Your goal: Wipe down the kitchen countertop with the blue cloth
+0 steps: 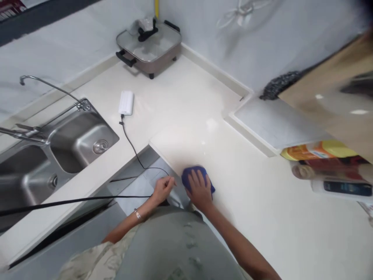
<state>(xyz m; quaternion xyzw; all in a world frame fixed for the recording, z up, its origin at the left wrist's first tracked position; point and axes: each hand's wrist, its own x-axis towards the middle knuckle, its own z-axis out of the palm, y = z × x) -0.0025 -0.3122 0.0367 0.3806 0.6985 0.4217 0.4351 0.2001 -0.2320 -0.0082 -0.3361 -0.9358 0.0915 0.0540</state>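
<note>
My right hand [200,190] presses a bunched blue cloth [190,171] onto the white countertop [250,186], close to its front edge. The fingers lie over the top of the cloth, and part of it sticks out past them on the right. In front of my body, off the counter's edge, my left hand [163,189] is closed with curled fingers. A thin black cable [132,146] runs up to that hand; whether the fingers hold it or anything else cannot be made out.
A white power bank [126,103] lies on the counter, joined to the cable. A double steel sink [78,136] with taps is at left. An electric pan [151,46] with a glass lid stands in the far corner. Bottles, one a yellow bottle [317,149], stand at right.
</note>
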